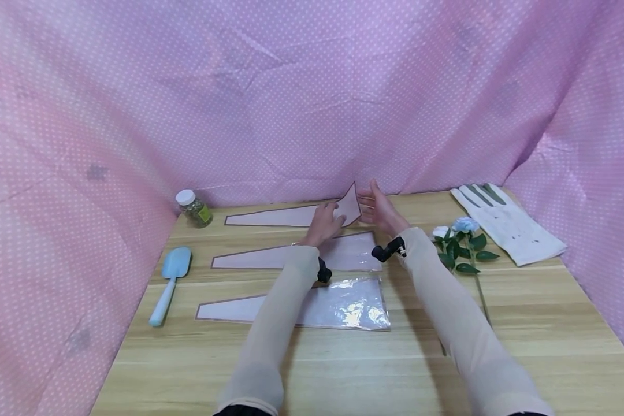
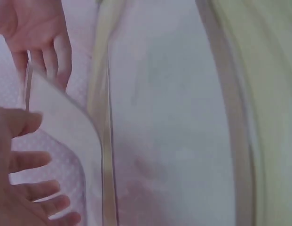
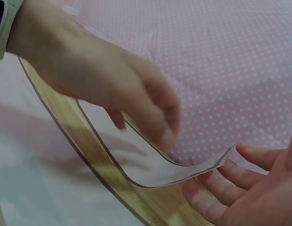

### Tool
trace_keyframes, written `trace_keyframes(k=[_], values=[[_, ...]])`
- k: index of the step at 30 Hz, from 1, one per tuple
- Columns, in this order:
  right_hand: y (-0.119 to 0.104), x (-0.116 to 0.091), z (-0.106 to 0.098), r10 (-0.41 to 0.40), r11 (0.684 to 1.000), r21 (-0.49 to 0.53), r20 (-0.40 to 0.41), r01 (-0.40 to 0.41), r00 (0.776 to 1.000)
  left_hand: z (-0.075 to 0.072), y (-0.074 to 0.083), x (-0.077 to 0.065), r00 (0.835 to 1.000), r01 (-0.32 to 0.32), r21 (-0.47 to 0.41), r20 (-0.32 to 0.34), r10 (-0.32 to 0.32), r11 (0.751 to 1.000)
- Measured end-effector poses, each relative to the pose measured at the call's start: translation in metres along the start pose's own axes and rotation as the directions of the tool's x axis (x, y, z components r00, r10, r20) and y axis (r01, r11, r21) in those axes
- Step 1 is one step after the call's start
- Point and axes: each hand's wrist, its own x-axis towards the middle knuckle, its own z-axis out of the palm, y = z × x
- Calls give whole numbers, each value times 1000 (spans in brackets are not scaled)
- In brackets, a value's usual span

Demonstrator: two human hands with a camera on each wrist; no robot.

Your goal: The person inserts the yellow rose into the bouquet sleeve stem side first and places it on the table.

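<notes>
A long tapered pale sheet (image 1: 270, 218) with a brown border lies farthest back, its wide right end bent upward. Over that end is my left hand (image 1: 325, 222), fingers spread and holding nothing; in the left wrist view its thumb overlaps the raised part (image 2: 61, 110). My right hand (image 1: 379, 209) is at the lifted edge, palm turned up, its extended fingers (image 3: 237, 176) against the sheet's end in the right wrist view. Two similar sheets, the middle one (image 1: 249, 258) and the glossy near one (image 1: 338, 306), lie flat in front, partly hidden by my left arm.
On the left stand a white-capped jar (image 1: 195, 209) and a light blue hand trowel (image 1: 174, 271). To the right, artificial flowers (image 1: 465, 225) with long stems lie beside a white glove (image 1: 515, 225). Pink dotted cloth (image 1: 312, 115) hangs behind the wooden table (image 1: 187, 370).
</notes>
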Motion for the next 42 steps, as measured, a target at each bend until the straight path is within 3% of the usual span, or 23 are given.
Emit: trace_keyframes(k=[5,10,16,27,33,42], values=[[2,-1,4,-22,1000,-19,26,22,999,8,5,5,997,-29,-243,-83,9,970],[6,-1,9,-28,999,-42,38,29,999,12,6,7,993,31,-364,-97,-72,931],[10,1,14,-18,999,-42,17,19,1000,10,9,9,984,102,-373,-98,-148,922],[14,2,16,-23,985,-172,25,27,999,5,12,14,968,177,-371,-101,-229,912],[14,4,17,-5,967,-255,-50,-8,999,4,13,12,970,158,-337,-125,-210,928],[21,11,15,-8,948,-316,-159,-43,987,10,13,11,975,146,-338,-111,-193,930]])
